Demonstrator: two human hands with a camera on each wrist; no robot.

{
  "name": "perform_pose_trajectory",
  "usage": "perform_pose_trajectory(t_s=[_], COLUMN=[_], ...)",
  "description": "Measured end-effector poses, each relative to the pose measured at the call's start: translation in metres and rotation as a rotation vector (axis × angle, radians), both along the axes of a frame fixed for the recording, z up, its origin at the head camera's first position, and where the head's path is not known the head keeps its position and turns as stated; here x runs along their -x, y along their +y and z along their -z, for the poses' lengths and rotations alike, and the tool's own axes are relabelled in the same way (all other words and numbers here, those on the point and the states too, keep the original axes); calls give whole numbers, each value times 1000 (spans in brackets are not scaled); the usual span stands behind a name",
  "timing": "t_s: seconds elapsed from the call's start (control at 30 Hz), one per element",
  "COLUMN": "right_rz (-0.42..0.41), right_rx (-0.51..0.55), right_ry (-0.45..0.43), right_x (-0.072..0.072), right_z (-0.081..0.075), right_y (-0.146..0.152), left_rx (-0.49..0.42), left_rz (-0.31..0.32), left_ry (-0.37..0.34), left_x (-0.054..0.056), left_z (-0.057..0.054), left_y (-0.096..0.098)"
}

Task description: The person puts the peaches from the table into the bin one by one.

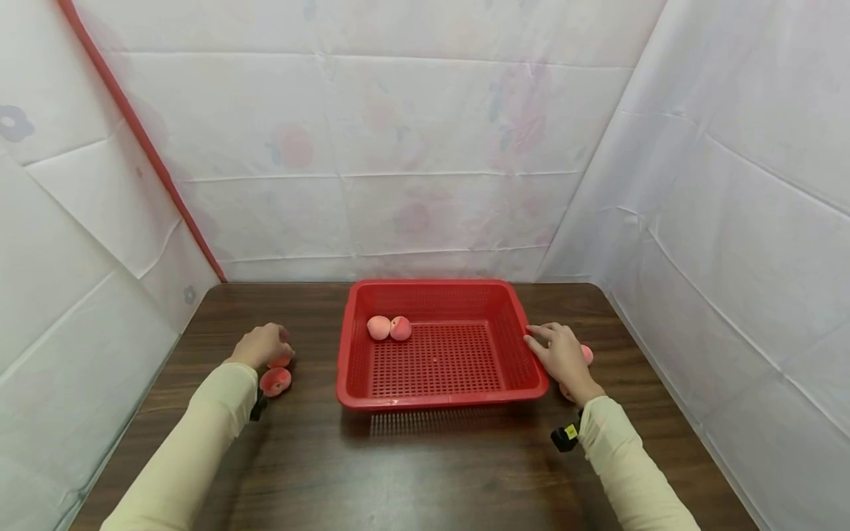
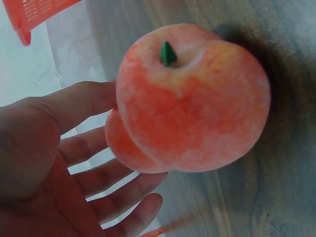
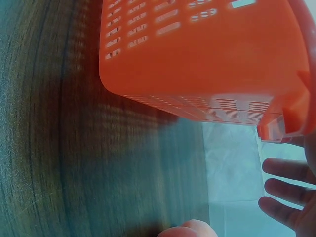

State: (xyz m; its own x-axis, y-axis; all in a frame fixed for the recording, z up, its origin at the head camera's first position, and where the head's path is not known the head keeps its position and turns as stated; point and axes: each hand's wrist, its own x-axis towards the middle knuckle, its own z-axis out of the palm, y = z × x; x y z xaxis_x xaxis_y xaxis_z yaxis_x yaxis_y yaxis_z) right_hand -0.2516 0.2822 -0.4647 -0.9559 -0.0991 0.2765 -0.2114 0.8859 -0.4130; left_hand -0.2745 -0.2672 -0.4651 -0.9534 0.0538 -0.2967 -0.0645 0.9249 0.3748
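My left hand (image 1: 257,345) is over a peach (image 1: 281,361) on the left of the table. A second peach (image 1: 275,382) lies just nearer the wrist. In the left wrist view, the thumb and spread, fairly straight fingers reach beside the farther peach (image 2: 129,148), which the near green-stemmed peach (image 2: 192,108) partly covers. At the red basket (image 1: 441,403), my right hand (image 1: 561,355) has its thumb and forefinger by the right rim. Its other fingers (image 3: 286,190) extend loosely past that rim, holding nothing visible. Two peaches (image 1: 587,355) (image 1: 566,392) lie partly hidden by this hand.
Inside the basket, two peaches (image 1: 378,327) (image 1: 401,328) sit side by side at the back left. The brown wooden table (image 1: 398,472) ends at a white patterned sheet (image 1: 425,147) behind, with white sheeting on both sides.
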Motion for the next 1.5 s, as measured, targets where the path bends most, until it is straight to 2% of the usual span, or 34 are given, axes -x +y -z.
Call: perform_pose_trajectory(t_s=[0.3,0.67,1.13,1.5], right_rz=[3,12,13,14], right_rx=[1,26,20,10], right_ry=[17,-12,-24,-6], right_x=[-1,-2,-1,-2], right_z=[-1,-2,-3,-1], right_y=[-1,-3,-2,-2], left_rx=[22,45,50,25], left_rz=[-2,-7,-17,-10], left_ry=[27,33,56,104], left_x=[-6,-7,-1,4], left_z=[-3,4,-8,-19], left_y=[1,-4,-1,4])
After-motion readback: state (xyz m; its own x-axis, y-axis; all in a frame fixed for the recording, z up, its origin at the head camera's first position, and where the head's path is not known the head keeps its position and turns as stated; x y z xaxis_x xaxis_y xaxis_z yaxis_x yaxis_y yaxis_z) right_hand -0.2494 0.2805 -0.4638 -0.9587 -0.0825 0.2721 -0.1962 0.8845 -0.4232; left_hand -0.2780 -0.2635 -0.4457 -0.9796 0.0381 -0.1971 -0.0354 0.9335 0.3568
